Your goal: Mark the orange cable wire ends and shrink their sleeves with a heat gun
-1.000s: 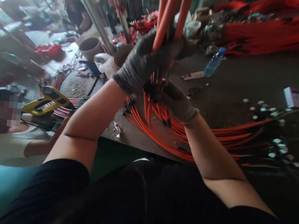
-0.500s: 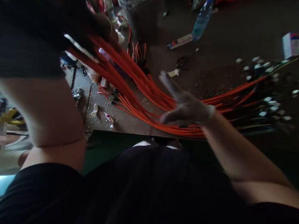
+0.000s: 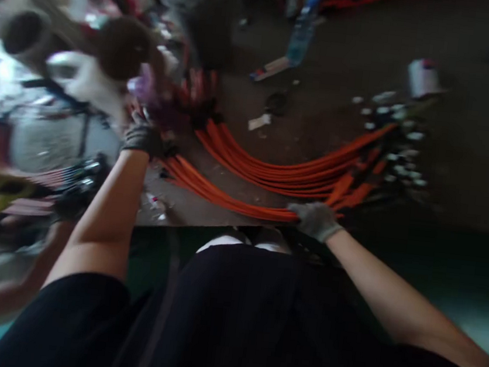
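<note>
Two curved bundles of orange cables lie on the work table. My right hand [image 3: 317, 220], in a grey glove, closes around the right part of the front orange cable bundle [image 3: 242, 207]. The rear orange cable bundle [image 3: 267, 171] lies just beyond it. My left hand [image 3: 141, 134], also gloved, is at the left, past the left end of the front bundle and beside a blurred purple thing [image 3: 143, 85]. Its fingers are smeared by motion, so I cannot make out whether it holds anything.
A clear plastic bottle [image 3: 302, 34], a small white box [image 3: 423, 79] and a grey bin [image 3: 211, 26] stand toward the back. Pale connectors [image 3: 405, 166] cluster by the cables' right ends. At left, a co-worker's gloved hand [image 3: 72, 202] is near several cable ends.
My left arm has swung down and back from the far left, uncovering the things behind it. My right hand has lowered from above the cables and closed on the front bundle. The view has shifted.
</note>
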`<state>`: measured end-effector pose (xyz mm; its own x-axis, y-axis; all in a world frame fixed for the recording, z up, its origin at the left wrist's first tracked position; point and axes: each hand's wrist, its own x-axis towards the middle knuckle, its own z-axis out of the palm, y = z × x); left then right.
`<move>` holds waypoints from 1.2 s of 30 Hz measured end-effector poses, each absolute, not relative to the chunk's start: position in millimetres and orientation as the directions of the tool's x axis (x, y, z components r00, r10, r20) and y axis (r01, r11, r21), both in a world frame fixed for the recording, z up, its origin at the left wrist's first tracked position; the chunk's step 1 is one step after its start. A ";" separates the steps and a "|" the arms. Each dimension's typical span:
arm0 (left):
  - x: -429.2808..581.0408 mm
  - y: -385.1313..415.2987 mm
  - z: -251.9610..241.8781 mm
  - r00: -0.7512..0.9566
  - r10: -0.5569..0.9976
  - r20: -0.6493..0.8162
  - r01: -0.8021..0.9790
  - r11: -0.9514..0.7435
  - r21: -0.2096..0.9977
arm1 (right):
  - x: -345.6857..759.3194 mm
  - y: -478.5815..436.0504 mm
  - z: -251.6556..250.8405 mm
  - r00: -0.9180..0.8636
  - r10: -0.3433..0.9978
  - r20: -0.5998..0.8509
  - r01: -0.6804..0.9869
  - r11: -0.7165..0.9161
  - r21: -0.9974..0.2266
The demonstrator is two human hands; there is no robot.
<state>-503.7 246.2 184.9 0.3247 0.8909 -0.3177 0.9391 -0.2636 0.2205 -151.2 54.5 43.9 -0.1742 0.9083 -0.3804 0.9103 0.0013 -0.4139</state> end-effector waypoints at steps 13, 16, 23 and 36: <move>-333.8 148.7 43.1 0.572 0.400 -0.716 0.752 -0.605 0.263 | -35.4 95.0 12.3 0.024 0.909 -0.416 0.941 -0.161 -0.298; -337.1 156.9 57.7 0.556 0.419 -0.718 0.754 -0.617 0.224 | -22.0 83.1 7.3 0.347 0.897 -0.275 0.723 -0.442 -0.531; -343.1 148.1 52.2 0.557 0.452 -0.697 0.749 -0.636 0.186 | -85.6 94.2 -1.6 0.599 0.680 -0.422 -0.207 -0.378 -0.902; -363.6 112.7 -4.8 0.583 0.410 -0.701 0.778 -0.530 0.337 | -94.0 8.1 16.7 0.728 0.515 -0.452 -0.065 -0.604 -0.794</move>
<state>-363.6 112.7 -4.8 0.5830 0.4105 -0.7011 0.7781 -0.5302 0.3367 -94.0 8.1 16.7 0.7282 0.5152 -0.4520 -0.0654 -0.6043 -0.7941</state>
